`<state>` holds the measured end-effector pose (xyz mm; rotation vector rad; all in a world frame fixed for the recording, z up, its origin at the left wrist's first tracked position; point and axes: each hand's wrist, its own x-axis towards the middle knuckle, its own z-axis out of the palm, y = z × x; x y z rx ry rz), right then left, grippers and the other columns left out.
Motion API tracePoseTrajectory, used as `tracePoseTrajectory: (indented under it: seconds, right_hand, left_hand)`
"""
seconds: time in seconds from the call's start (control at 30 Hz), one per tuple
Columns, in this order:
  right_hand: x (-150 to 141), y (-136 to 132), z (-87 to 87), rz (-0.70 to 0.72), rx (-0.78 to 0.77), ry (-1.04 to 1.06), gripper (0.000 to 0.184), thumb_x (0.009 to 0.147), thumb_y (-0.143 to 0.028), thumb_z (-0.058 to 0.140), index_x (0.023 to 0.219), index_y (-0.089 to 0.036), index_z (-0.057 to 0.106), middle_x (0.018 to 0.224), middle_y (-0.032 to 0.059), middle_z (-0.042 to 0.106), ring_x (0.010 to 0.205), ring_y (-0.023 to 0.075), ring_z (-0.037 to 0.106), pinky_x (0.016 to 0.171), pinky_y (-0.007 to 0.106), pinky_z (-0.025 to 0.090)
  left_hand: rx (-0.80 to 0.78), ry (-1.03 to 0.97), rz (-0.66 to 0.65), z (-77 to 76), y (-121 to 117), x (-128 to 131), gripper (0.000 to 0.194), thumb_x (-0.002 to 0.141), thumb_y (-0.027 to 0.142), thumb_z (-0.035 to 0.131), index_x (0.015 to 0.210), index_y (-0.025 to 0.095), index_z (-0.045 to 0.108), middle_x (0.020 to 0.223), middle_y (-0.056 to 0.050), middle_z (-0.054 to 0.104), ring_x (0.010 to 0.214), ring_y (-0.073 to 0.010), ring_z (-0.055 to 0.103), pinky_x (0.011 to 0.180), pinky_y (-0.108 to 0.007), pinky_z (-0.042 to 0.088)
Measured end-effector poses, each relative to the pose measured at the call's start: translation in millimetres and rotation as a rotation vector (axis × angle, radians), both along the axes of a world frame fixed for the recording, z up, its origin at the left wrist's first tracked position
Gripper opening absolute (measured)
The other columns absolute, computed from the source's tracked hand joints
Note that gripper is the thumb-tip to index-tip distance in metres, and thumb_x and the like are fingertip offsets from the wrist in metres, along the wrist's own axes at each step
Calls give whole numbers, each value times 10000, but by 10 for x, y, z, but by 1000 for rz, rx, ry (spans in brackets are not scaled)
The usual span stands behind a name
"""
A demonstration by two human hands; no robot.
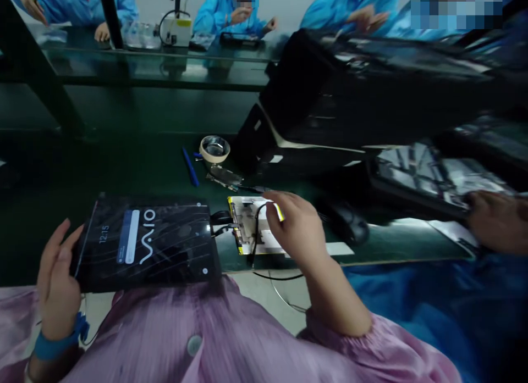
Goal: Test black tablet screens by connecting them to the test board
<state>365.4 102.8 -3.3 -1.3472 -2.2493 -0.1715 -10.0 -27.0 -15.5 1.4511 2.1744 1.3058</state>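
Left hand (58, 278) grips the left edge of a black VAIO tablet (144, 245) at the table's (124, 163) front edge, screen lit, showing 12:15. Right hand (299, 229) just beside it: fingers (274, 207) curled onto an opened circuit-board frame (249, 223), grip unclear. Black cables (223, 223) run between the two. Co-worker's hand (497, 221) far right, on a dark device (437, 179).
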Motion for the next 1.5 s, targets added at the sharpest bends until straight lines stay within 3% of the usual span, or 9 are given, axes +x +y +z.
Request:
tracePoseTrajectory:
  seconds: [0.13,0.27,0.5,0.67,0.9,0.97,1.1,1.3,1.5]
  right_hand:
    - [266,164,-321,41,-59,-88,326,934,-150,411,1093,-91,690,1137,171,686,980,301,661,841,454,556]
    - [222,129,-431,10,-84,-112,391,947,-155,381,1201,-70,667,1193,196,649,1009,335,631,827,489,541]
    - [195,152,-309,-39,-150,-122,389,928,-151,389,1161,-108,699,1156,168,663,997,309,635,849,449,531]
    - [-137,-20,-187,-110,-191,-90,291,940,-287,499,1087,-123,689,1202,165,657,1036,313,640,865,421,540]
    - [-601,-129,-270,-273,-253,-32,248,816,-109,492,995,-81,661,1198,228,656,1152,361,611,855,419,553]
    - [-575,-111,-288,-267,-256,-20,275,800,-92,488,1017,-69,655,1213,247,647,1176,367,601,870,426,548]
    - [-328,-144,-220,-188,-259,37,317,829,-86,455,1073,-123,654,1134,150,699,1003,260,683,823,341,558]
    - [-217,-357,-173,-86,-176,212,188,925,-251,524,859,-182,686,940,107,683,889,265,644,773,387,520]
    - [-320,-343,-228,-194,-328,319,69,846,-226,595,806,-195,640,827,80,637,794,249,606,697,362,480]
  left_hand:
    - [-22,-153,100,73,22,69,337,968,466,454,1226,450,670,1470,123,513,1396,-335,422,1220,-578,286]
    - [-76,-108,147,113,34,92,340,969,506,408,1205,529,653,1471,210,480,1427,-334,377,1228,-583,263]
    - [-110,-28,234,159,93,154,432,953,401,385,1219,290,706,1479,65,521,1378,-281,459,1214,-426,321]
    - [-102,-30,230,180,105,164,436,966,416,388,1230,263,700,1465,50,539,1400,-262,433,1225,-373,296]
    - [-76,10,166,143,81,119,423,984,461,387,1233,313,696,1472,63,526,1413,-248,421,1243,-356,254]
    - [-77,-12,171,147,78,124,406,984,462,391,1230,348,693,1473,88,522,1416,-240,419,1241,-345,260]
    - [-69,-67,173,164,77,150,375,978,457,404,1218,408,687,1467,130,520,1414,-234,422,1240,-349,268]
    - [-74,-90,186,220,97,205,381,965,441,430,1272,399,651,1454,124,538,1404,-229,435,1227,-345,298]
    - [-84,-68,203,212,103,210,382,970,454,426,1256,376,667,1449,129,544,1414,-200,421,1222,-279,268]
